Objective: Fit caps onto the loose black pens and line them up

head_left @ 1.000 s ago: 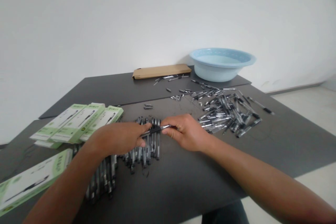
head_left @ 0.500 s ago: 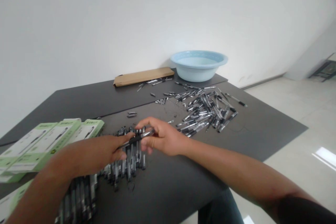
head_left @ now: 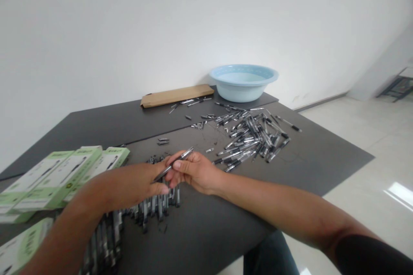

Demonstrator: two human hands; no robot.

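Both my hands hold one black and silver pen (head_left: 174, 163) above a dark table (head_left: 209, 215). My left hand (head_left: 142, 182) pinches its lower end. My right hand (head_left: 193, 171) grips its middle, fingers curled round it, and the pen's tip points up and to the right. Under my hands lies a neat row of like pens (head_left: 155, 204), side by side. A second row of pens (head_left: 103, 240) lies nearer me at the left, partly hidden by my left forearm.
A loose heap of pens (head_left: 251, 135) is spread at the right of the table. Green and white boxes (head_left: 58, 176) lie at the left. A pale blue basin (head_left: 243, 80) and a flat brown carton (head_left: 177, 95) stand at the back.
The pen has tilted, its right end now higher. My right hand has turned palm inward and closed round it. The view has barely shifted since half a second ago.
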